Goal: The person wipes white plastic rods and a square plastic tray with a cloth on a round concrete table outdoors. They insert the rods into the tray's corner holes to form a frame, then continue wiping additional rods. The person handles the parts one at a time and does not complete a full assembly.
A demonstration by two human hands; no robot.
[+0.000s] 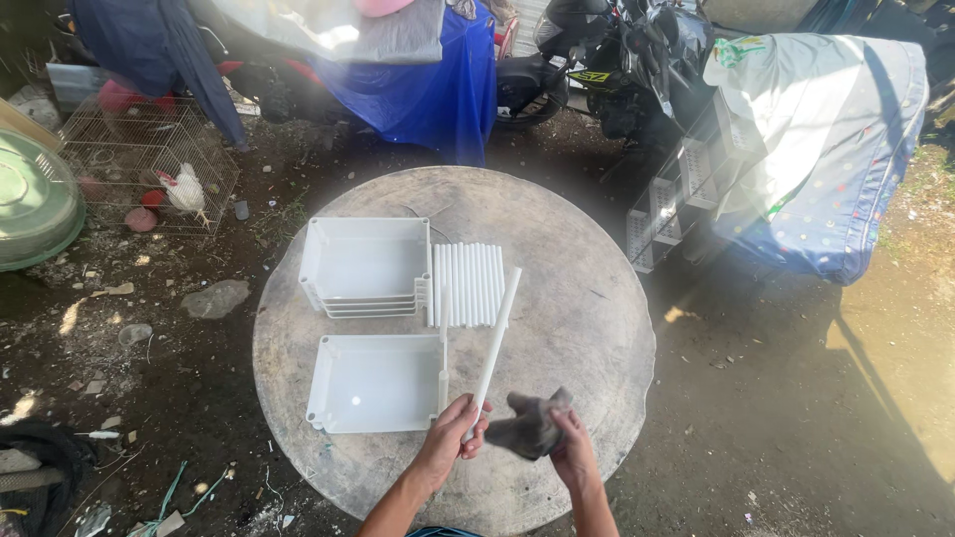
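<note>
Hands at six o'clock: our left hand [453, 430] pinches a long white plastic tube [494, 346], light and stiff, by its near end; our right hand [570, 449] clutches a soft grey rag [530, 426].

We are looking down at a round, weathered counter [587, 328] standing on bare dirt ground [776, 418]. On it we are seeing a stack of white rectangular trays [365, 267], a single white tray [376, 382] lying just in front of that stack, and a row of white tubes [468, 284] lying side by side, touching the stack's right edge. To the left a wire cage [129, 159] is holding a white chicken [184, 189], with a green basin [35, 204] beside it. Behind, a blue cloth [428, 94] is hanging near a parked motorcycle [597, 60], and a dotted blue blanket [836, 159] is draping over white crates [671, 194] on the right.
</note>
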